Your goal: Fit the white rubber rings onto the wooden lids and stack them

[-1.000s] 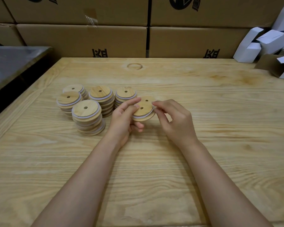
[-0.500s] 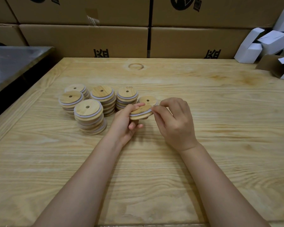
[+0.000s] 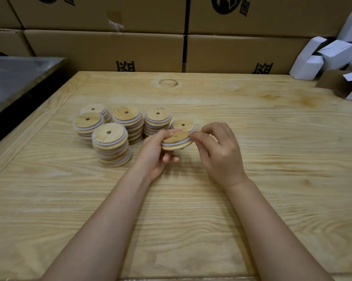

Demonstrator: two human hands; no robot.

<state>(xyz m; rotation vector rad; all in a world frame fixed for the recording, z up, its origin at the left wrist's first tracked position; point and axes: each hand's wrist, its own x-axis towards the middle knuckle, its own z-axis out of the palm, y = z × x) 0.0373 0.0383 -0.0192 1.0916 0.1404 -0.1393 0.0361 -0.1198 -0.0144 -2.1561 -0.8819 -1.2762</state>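
A round wooden lid (image 3: pixel 176 139) with a small centre hole is held just above the table, a white rubber ring (image 3: pixel 181 140) showing along its edge. My left hand (image 3: pixel 156 153) grips the lid from the left, thumb on top and fingers beneath. My right hand (image 3: pixel 217 151) pinches the ring at the lid's right edge. Just behind it a single ringed lid (image 3: pixel 183 125) lies flat. To the left stand several stacks of ringed lids (image 3: pixel 110 145).
The wooden table (image 3: pixel 252 159) stretches wide to the right and towards me. Cardboard boxes (image 3: pixel 104 49) line the back edge. White folded cartons (image 3: pixel 325 57) sit at the back right. A metal surface (image 3: pixel 14 78) lies beyond the left edge.
The lid has tilted flatter and been lifted slightly from the table. My right hand's fingers have closed in and pinch the ring at the lid's right edge.
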